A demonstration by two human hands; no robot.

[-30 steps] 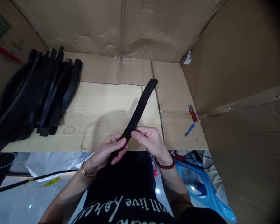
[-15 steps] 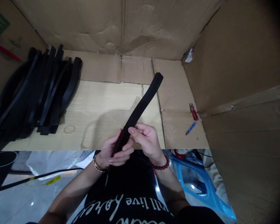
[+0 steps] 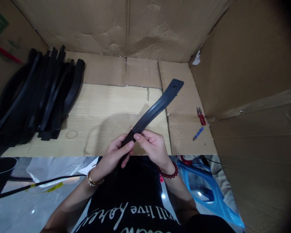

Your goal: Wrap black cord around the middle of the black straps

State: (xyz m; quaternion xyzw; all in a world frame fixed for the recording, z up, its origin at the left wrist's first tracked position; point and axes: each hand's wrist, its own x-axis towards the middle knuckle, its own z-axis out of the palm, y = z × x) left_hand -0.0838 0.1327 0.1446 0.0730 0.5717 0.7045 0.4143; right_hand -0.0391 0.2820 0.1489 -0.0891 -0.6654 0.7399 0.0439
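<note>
A curved black strip (image 3: 151, 113) with a small hole near its far end slants up and to the right over the cardboard surface. My left hand (image 3: 116, 150) is closed around its lower part, where the surface looks duller and darker. My right hand (image 3: 152, 144) pinches the strip's side just above, thumb on top. The strip's lowest end is lost against the black shirt. At the far left lies a pile of similar black curved strips (image 3: 48, 97).
Cardboard walls (image 3: 244, 64) rise at the back and both sides. Red-handled thread snips (image 3: 201, 116) and a blue pen-like tool (image 3: 198, 133) lie at right. A rubber band (image 3: 72, 134) rests near the pile. Below the edge stand a blue plastic stool (image 3: 215, 197) and a dark bin (image 3: 3, 171).
The strip has turned about its length, so a smoother, shinier face now shows, and its far end has swung right. My left hand has shifted its grip, thumb now on top.
</note>
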